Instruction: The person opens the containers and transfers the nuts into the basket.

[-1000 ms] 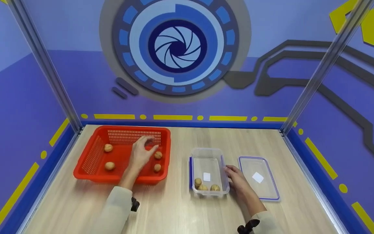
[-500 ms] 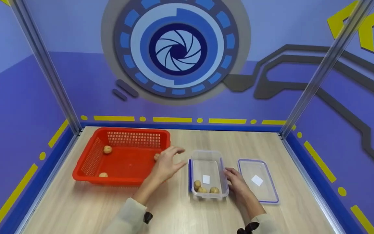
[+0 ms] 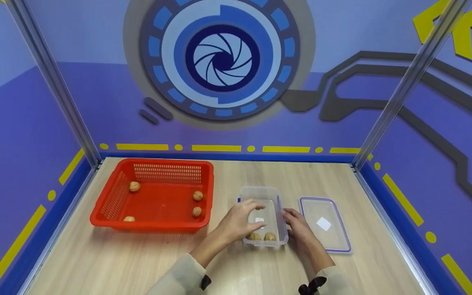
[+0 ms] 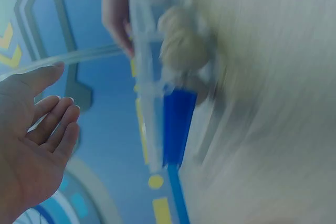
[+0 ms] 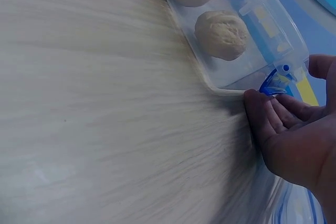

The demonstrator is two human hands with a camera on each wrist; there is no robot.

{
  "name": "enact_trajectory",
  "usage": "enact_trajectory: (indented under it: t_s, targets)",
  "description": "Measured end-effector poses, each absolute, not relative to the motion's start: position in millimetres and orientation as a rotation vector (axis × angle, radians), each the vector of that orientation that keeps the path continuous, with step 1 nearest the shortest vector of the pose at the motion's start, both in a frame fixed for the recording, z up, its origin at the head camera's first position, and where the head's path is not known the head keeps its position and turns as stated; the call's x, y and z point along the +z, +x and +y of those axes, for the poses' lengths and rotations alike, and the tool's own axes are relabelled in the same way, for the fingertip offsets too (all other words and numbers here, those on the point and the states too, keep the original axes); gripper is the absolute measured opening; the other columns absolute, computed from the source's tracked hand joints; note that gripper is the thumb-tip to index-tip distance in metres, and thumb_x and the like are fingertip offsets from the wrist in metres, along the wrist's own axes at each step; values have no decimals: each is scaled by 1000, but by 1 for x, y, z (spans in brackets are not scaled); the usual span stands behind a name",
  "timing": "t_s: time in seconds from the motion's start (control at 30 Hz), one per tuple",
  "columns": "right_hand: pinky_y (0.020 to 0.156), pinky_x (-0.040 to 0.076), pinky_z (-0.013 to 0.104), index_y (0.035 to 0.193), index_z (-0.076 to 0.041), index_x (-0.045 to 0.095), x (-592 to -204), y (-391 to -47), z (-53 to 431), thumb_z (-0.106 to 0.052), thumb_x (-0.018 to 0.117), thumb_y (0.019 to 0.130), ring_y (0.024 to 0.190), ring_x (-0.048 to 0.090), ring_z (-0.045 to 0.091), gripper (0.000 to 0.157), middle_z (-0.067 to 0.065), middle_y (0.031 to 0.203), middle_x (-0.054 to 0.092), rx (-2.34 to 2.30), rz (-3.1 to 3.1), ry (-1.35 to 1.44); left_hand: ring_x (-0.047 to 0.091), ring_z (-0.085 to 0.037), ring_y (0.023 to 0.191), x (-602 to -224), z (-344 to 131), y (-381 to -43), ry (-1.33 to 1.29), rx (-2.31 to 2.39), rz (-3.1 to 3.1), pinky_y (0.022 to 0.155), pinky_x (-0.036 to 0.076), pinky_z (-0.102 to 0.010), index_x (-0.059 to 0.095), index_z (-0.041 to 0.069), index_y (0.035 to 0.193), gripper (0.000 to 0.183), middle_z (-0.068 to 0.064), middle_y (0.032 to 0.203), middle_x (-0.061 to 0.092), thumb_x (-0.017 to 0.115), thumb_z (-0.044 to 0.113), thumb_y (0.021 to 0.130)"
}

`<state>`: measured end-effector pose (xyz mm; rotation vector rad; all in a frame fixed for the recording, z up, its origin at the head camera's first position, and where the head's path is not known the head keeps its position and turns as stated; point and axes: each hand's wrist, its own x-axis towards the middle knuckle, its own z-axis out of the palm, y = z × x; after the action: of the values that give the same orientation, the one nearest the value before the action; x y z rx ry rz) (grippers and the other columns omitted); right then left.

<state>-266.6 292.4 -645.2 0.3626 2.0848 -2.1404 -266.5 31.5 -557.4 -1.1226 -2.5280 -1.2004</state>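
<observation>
My left hand (image 3: 238,221) is over the left side of a clear plastic food container (image 3: 277,200), thumb and fingers spread apart. The left wrist view shows its palm and nothing between the fingers. Two walnuts (image 3: 270,237) show at the container's near end; the hand covers part of the inside. My right hand (image 3: 301,229) rests at the container's right wall. In the right wrist view its nearly straight fingers (image 5: 261,114) touch the wall beside a blue clasp (image 5: 275,82). To the left, a red basket (image 3: 158,224) holds several walnuts (image 3: 198,196).
A clear lid (image 3: 330,239) with a blue seal and a white label lies on the wooden table (image 3: 203,262), right of the container. Printed blue panels (image 3: 219,139) and metal posts (image 3: 408,90) enclose the table.
My left hand has moved right, from inside the basket to over the container. One walnut in the basket has rolled towards its near wall. My right hand stays at the container.
</observation>
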Motion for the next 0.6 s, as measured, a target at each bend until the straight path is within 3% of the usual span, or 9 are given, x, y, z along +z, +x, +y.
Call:
enact_trajectory:
  t_s: [0.6]
  targets:
    - [96,55,45,142,3,55,-644,-265,291,-26,57,109,130,57,38,44,21,136,63,-2122,2130,359,67,-15,113,-598,73,-277,-1264,-1067,-2618,100,54,-28,72,6,127,47,-4,122,72,90,20,87]
